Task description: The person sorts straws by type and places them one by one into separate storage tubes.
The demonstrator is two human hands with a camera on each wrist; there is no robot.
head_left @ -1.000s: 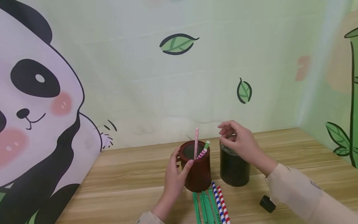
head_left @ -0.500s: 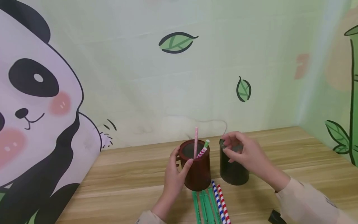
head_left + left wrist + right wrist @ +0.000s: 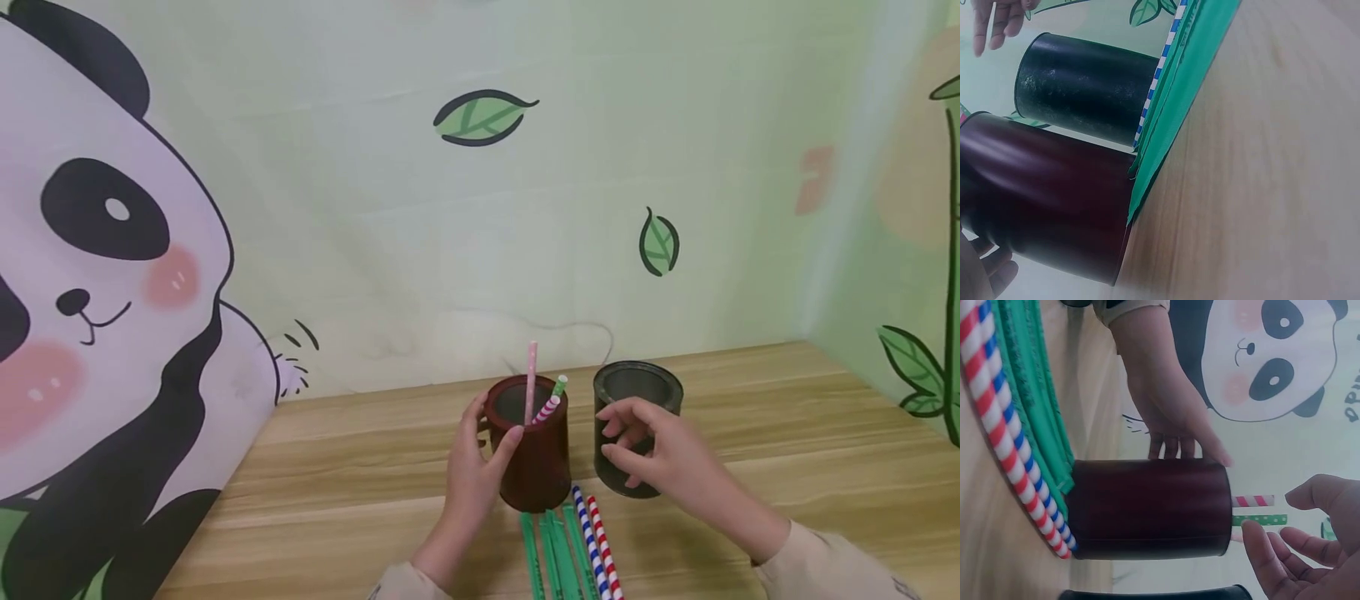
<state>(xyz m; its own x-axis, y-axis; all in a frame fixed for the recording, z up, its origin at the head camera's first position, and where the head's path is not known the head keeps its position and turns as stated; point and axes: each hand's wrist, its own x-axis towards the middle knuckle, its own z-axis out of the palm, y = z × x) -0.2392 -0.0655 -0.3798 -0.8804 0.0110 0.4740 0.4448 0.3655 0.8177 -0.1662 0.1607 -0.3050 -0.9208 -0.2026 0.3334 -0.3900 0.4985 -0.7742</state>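
Observation:
A dark red-brown mug [image 3: 536, 467] stands upright on the wooden table. My left hand [image 3: 474, 467] grips it from the left, thumb near the rim and fingers around the handle side. Out of its mouth lean a pale pink dotted straw [image 3: 531, 375], a green dotted straw [image 3: 1266, 520] and a pink-striped straw [image 3: 547, 408]. To its right is a black cup [image 3: 1085, 81], with only its dark inside showing at the mouth. My right hand [image 3: 660, 446] hovers before that cup, fingers loosely bent and holding nothing.
Several green-wrapped straws [image 3: 553, 550] lie in front of the mug. Beside them are a blue-striped straw [image 3: 591, 537] and a red-striped straw [image 3: 606, 546]. Behind the table [image 3: 337, 492] rises a wall [image 3: 360, 208] with a panda and leaves printed on it.
My right hand has come down and toward me from the black cup's rim, uncovering its mouth. The small black object at the lower right has left the head view. My left hand stays on the mug.

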